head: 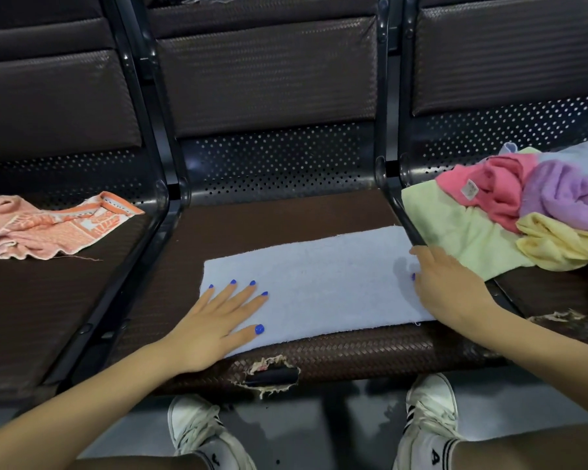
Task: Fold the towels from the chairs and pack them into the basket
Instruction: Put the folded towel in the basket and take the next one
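Left hand point(214, 320) flat with fingers spread on pale blue rectangular terry towel point(319, 283), right hand point(448, 283) resting on towel's right edge, fingers hidden, grip unclear, heaped pastel towels point(523, 212) right of it

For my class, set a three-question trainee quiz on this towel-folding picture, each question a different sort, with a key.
1. True or false: the left hand lies flat with fingers spread on the pale blue rectangular towel.
2. Which seat holds the crumpled orange-and-pink patterned towel? A) left B) middle C) right
3. Fill in: the right hand is at the blue towel's ____ end.

Key: 1 true. 2 A. 3 right, beside the heap of pink, purple, yellow and pale green towels.
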A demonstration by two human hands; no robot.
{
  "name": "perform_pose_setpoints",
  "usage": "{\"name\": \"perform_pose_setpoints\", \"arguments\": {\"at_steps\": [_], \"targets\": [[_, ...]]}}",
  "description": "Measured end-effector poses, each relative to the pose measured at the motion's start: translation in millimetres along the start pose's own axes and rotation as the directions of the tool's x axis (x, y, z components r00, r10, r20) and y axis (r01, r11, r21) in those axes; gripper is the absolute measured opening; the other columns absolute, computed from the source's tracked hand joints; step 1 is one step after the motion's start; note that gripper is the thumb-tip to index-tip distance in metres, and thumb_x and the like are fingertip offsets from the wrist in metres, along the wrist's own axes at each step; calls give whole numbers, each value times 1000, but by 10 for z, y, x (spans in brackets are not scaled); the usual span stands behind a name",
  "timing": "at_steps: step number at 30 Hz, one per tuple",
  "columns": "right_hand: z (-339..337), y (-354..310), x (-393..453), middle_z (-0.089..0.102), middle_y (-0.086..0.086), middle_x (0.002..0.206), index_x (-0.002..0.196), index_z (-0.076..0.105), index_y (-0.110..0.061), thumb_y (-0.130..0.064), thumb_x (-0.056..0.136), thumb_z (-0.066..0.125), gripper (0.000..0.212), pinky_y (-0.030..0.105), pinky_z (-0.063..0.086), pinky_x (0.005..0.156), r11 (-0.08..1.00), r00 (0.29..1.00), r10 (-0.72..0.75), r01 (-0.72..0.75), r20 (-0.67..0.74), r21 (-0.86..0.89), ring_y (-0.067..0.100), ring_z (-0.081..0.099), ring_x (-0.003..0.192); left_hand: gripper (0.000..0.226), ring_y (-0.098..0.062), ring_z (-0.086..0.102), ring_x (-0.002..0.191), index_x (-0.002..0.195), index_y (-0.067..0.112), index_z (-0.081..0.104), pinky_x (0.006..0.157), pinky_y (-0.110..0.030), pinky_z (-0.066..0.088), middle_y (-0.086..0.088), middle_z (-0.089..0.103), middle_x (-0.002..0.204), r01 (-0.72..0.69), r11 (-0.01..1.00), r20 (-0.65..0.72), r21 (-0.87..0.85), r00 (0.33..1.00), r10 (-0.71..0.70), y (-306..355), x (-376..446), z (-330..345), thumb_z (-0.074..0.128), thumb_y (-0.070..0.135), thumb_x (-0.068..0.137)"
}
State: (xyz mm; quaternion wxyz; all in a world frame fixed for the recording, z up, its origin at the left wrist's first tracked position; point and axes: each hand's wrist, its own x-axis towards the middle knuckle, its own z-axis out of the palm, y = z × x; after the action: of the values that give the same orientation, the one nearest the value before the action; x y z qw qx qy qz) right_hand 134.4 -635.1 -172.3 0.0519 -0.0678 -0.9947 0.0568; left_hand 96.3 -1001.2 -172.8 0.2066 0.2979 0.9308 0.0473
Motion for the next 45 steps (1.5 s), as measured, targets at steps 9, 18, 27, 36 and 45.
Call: {"name": "perform_pose_setpoints", "arguments": {"at_steps": [9,18,27,36,45], "targets": [[-368,-24,217,47,6,73,81,49,-10,-26,86,69,27,21,29,43,617,681,314,-676,661,403,17,40,58,125,-4,26,139,140,39,38,111,-22,18,17,31,151,31,979,3,-200,1000,-31,-8,93,-310,15,105,37],[-673,-158,442,66,11,70,96,60,-2,-11,89,60,11,22,49,47,258,651,189,-755,735,602,18,62,56,109,-9,-34,136,136,55,-17,113,-35,-20,24,-31,144,148,978,99,-149,986,-134,-174,-152,-40,-10,102,38],[-1121,-1154,491,65,12,85,94,63,-7,-14,88,62,9,22,50,47,153,802,24,-593,597,791,21,64,67,41,-14,33,137,140,24,42,113,-34,26,7,38,147,189,826,-256,-531,893,-369,-439,-65,-211,41,32,100],[-617,-2424,346,41,3,52,69,44,-12,0,87,50,23,22,36,40,342,648,-377,-567,662,750,13,39,43,25,-18,62,53,103,3,62,42,-24,48,-14,66,76,20,95,-37,-995,824,-565,-304,19,-389,38,4,100],[-127,-2807,118,48,8,73,124,37,-2,-13,94,56,38,22,43,41,605,551,-432,-409,713,683,14,47,49,50,-25,57,69,88,-2,63,65,-38,43,-15,65,75,113,336,-96,-935,831,-547,-437,129,-335,70,45,73]]}}
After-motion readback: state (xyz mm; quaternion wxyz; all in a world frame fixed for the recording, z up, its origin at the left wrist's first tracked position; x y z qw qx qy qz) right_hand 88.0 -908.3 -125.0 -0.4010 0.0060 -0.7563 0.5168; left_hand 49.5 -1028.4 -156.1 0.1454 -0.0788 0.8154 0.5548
